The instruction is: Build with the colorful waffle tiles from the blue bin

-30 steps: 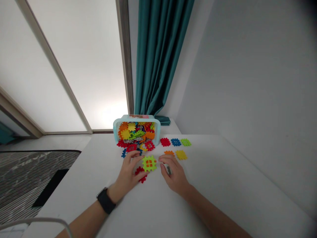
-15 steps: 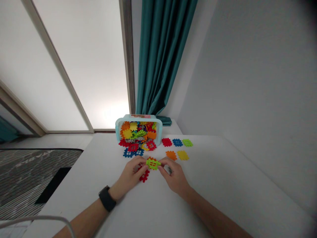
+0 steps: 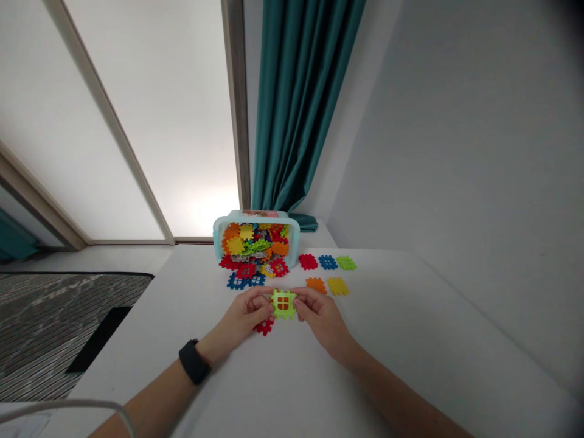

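Observation:
Near the middle of the white table (image 3: pixel 292 389), a lime-green window tile (image 3: pixel 283 303) with notched edges is pinched between my two hands. My left hand (image 3: pixel 245 315) grips its left edge, thumb in front. On the opposite edge, the fingers of my right hand (image 3: pixel 323 316) are closed. Red-orange plastic shows through the window openings; whether it is joined to the green tile I cannot tell. Below my left fingers lies a red tile (image 3: pixel 264 327), partly covered by the hand.
Behind my hands, a pale blue basket (image 3: pixel 296 240) lies on its side, spilling colourful tiles. Two blue window tiles (image 3: pixel 237 281) lie before it. To the right are red (image 3: pixel 308 262), blue (image 3: pixel 327 262), green (image 3: pixel 346 263), orange (image 3: pixel 316 285) and yellow (image 3: pixel 337 286) tiles.
The green tile has tipped so its face is turned more fully towards me. Both hands have shifted slightly around it, and my left hand covers more of the red tile.

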`<state>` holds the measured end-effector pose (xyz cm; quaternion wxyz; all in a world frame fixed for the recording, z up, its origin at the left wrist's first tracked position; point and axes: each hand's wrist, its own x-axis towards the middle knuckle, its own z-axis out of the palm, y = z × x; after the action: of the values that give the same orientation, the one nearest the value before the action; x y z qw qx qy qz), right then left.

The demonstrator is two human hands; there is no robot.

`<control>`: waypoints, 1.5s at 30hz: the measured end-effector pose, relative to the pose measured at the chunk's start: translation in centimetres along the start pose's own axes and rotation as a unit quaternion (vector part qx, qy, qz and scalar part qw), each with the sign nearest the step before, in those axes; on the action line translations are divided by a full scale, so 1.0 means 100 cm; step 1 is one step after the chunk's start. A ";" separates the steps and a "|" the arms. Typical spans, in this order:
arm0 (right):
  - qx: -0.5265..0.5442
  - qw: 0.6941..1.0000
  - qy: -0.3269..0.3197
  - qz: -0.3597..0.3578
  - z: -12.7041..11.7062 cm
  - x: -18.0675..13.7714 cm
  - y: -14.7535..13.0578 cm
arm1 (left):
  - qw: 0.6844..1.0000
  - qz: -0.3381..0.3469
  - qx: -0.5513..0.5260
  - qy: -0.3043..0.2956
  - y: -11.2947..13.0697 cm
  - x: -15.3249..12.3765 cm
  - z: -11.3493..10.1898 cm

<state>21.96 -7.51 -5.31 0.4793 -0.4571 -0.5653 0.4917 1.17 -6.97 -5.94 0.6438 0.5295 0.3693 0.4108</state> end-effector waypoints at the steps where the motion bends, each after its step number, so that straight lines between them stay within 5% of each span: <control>1: 0.002 1.000 0.001 -0.003 0.000 0.000 0.000 | 1.000 -0.004 0.003 -0.003 0.000 0.000 0.000; 16: -0.125 0.985 0.012 -0.114 -0.004 0.000 0.013 | 0.993 0.026 0.111 -0.006 0.007 -0.003 0.003; 23: -0.284 0.893 0.026 -0.347 -0.009 -0.008 0.005 | 0.956 0.156 0.249 0.013 0.013 -0.007 0.003; 29: -0.341 0.833 0.028 -0.435 -0.011 -0.009 0.006 | 0.927 0.224 0.299 0.034 0.009 -0.007 0.000; 32: -0.355 0.827 0.015 -0.435 -0.012 -0.010 0.007 | 0.889 0.287 0.354 0.042 0.008 -0.007 -0.002; 39: -0.396 0.822 -0.009 -0.410 -0.008 -0.009 0.007 | 0.709 0.474 0.516 0.083 0.011 -0.006 -0.016; 45: -0.402 0.824 -0.019 -0.398 -0.009 -0.008 0.008 | 0.686 0.469 0.551 0.072 0.011 -0.005 -0.021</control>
<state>23.02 -8.13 -6.10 0.3962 -0.3355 -0.8546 -0.0041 -1.12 -6.52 -5.20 -0.0692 0.8618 0.2784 0.4183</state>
